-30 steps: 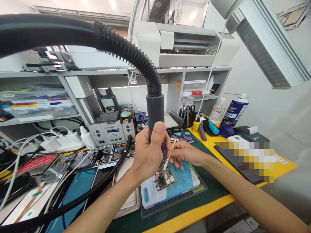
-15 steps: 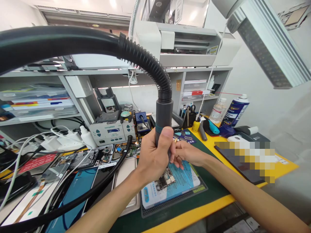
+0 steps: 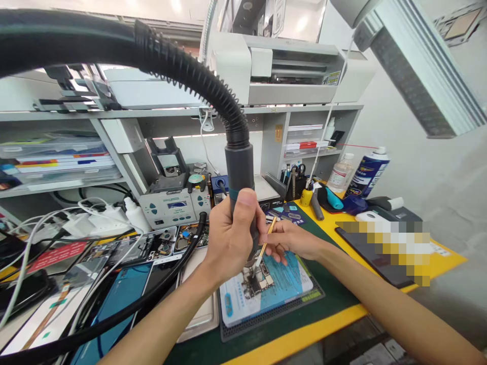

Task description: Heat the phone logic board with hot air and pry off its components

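Note:
My left hand [image 3: 236, 234] wraps round the dark grey handle of a hot air gun [image 3: 240, 167], thumb lying along it. Its nozzle points down at a phone circuit board [image 3: 258, 286]. Between the fingers of my right hand [image 3: 294, 239] is a slim gold-handled brush [image 3: 269, 234], slanting down and left. Its pale ferrule and dark tip are over the board, and I cannot tell whether it touches. The board lies on a blue-and-white pad [image 3: 292, 286], which rests on a dark perforated mat. My left hand hides part of the nozzle area.
A thick black hose [image 3: 76, 38] arches across the upper left. Behind stands a grey rework station [image 3: 177, 205]. Several phones, among them a blue phone [image 3: 117, 299], and opened phone parts crowd the left. A spray can [image 3: 367, 175] and bottle [image 3: 340, 175] stand back right; a lamp [image 3: 422, 71] hangs above.
My left hand and the hot air gun have shifted left, and the hose with them. More of the board and the brush now shows. My right hand stays nearly in place.

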Action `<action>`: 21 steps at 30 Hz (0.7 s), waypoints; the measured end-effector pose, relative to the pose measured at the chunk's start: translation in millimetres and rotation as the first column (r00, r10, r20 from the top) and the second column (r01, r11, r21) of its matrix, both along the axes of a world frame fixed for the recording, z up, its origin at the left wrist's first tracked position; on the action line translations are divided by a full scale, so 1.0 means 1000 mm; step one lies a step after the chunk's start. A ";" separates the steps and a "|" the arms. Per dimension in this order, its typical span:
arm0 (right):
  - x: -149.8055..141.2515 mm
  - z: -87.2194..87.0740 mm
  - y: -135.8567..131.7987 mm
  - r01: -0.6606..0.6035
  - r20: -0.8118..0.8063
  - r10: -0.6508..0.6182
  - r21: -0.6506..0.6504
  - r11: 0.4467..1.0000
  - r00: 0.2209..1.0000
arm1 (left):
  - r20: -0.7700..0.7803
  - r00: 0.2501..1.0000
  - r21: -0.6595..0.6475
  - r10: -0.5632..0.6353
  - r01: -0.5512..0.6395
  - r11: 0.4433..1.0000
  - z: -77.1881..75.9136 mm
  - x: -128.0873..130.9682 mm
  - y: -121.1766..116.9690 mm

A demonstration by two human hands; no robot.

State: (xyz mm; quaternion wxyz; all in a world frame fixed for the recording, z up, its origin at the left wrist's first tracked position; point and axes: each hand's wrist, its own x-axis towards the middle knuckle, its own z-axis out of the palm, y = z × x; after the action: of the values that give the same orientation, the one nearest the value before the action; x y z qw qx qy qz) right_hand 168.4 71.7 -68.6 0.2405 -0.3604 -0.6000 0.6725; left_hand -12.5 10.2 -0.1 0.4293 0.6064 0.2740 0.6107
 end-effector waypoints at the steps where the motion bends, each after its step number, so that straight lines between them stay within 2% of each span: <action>1: 0.000 0.000 0.000 0.000 0.000 0.000 -0.003 1.000 1.000 | 0.004 1.000 0.000 0.002 -0.002 1.000 0.001 0.000 0.000; 21: 0.000 -0.004 0.002 0.010 -0.046 -0.010 -0.005 1.000 0.999 | -0.022 0.996 -0.030 -0.089 0.088 0.996 -0.003 0.009 -0.003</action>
State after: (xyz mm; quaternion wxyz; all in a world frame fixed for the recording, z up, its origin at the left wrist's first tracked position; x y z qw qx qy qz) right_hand 168.0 73.4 -72.8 0.2566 -0.3485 -0.5908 0.6809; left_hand -3.4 7.4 -3.4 0.4616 0.6186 0.2606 0.5800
